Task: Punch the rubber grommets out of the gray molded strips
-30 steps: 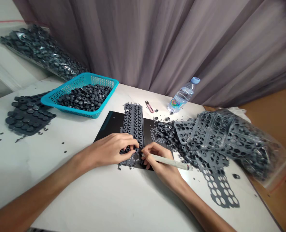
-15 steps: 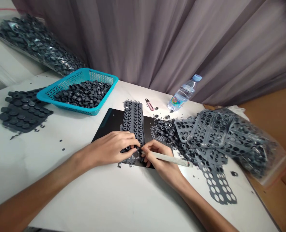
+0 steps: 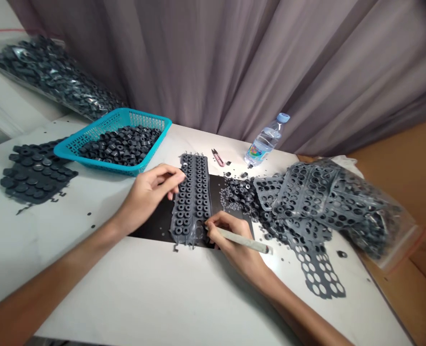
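Note:
A dark grey rubber sheet (image 3: 194,192) with rows of ring-shaped rubber pieces lies on a black mat (image 3: 155,227). At its lower right end a few round places hold no rings. My right hand (image 3: 230,231) grips a pale, pen-shaped tool (image 3: 247,240) at this corner; the tool's tip is hidden by the fingers. Just left of the sheet, above the mat, my left hand (image 3: 155,190) is raised with thumb and forefinger pressed together. Whatever it may hold is too small to make out.
A turquoise basket (image 3: 108,166) of loose rubber pieces stands behind left, near a full plastic bag (image 3: 54,77) and another sheet (image 3: 38,175). Pink thread snips (image 3: 218,158) and a water bottle (image 3: 265,144) are at the back. Right lie loose pieces (image 3: 243,194), punched sheets (image 3: 306,192) and a bag (image 3: 382,235).
My left hand has lifted off the sheet and moved up and left, uncovering its lower rows. My right hand stays at the lower right corner with the tool.

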